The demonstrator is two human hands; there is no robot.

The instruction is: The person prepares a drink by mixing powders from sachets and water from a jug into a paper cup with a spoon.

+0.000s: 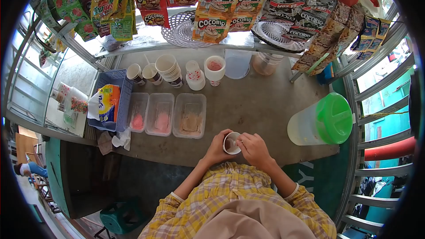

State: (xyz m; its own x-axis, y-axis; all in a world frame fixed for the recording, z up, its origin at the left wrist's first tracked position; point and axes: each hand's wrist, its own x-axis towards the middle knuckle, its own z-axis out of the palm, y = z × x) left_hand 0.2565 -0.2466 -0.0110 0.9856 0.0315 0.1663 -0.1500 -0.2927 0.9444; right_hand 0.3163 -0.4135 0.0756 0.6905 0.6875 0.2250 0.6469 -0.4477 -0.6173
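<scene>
My left hand [216, 149] is wrapped round a white paper cup [230, 143] at the table's near edge, close to my body. Inside the cup is something brownish, too small to make out. The fingers of my right hand [255, 150] are pinched together at the cup's right rim. Whatever they hold is mostly hidden; a thin utensil may dip into the cup. Beyond my left hand stand three clear plastic tubs: one tub [140, 100] and a middle tub [160, 100] with pink powder, and a right tub [191, 101] with brown powder.
Stacked paper cups [167, 65] and a cup of pinkish contents [215, 65] stand at the back. A blue basket [124, 102] holds a tissue pack [109, 103] on the left. A green-lidded jug [305, 125] is at right. Drink sachets [215, 15] hang overhead.
</scene>
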